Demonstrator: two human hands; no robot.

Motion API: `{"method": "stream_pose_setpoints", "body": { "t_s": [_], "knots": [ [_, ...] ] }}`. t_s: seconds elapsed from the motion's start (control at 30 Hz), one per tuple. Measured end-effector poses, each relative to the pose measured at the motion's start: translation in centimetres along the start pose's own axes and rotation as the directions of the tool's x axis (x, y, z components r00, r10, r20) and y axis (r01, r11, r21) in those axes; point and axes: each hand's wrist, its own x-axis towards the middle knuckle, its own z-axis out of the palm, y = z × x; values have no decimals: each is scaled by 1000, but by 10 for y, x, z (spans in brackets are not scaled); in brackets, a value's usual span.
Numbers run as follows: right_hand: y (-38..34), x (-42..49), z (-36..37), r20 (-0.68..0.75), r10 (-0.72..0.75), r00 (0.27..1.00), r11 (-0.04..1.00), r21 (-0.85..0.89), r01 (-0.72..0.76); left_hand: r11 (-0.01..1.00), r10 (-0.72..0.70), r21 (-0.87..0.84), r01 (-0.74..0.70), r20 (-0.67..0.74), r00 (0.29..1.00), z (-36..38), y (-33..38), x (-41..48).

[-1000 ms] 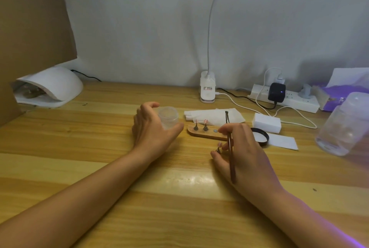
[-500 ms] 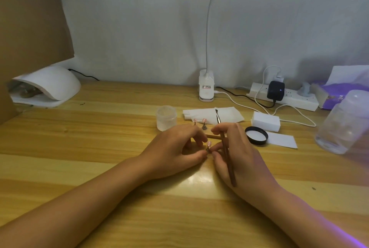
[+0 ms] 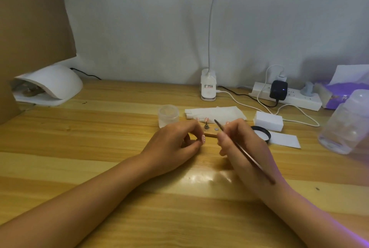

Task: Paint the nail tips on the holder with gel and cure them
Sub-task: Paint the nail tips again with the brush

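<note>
The scene is evenly bright, with light coming from above. A soft glare lies on the near middle of the desk (image 3: 201, 178). Purple light tints the near right corner. The plastic bottle (image 3: 347, 126) at the right looks blurred, and straight lines bend near the edges.

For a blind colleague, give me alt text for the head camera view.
A person's left hand pinches a pink nail tip while the right hand holds a thin brush, over a wooden table. Behind them sit a wooden holder, a frosted jar and, far left, a white curing lamp.
</note>
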Motion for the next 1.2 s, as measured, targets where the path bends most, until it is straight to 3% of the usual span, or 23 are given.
{"method": "stream_pose_setpoints", "body": {
  "t_s": [0.17,0.23,0.5,1.2],
  "knots": [
    [-1,6,-5,27,212,977,925,315,-210,998,-48,-46,48,12,999,-1,-2,1],
    [0,6,-7,55,241,969,901,360,-244,996,-58,-60,59,24,998,-1,-2,1],
    [3,5,-9,143,270,952,888,344,-304,996,-62,-66,64,30,998,-2,-2,2],
    [-1,5,-8,182,259,949,916,267,-301,997,-48,-60,51,41,998,-3,-1,2]
  ]
}}
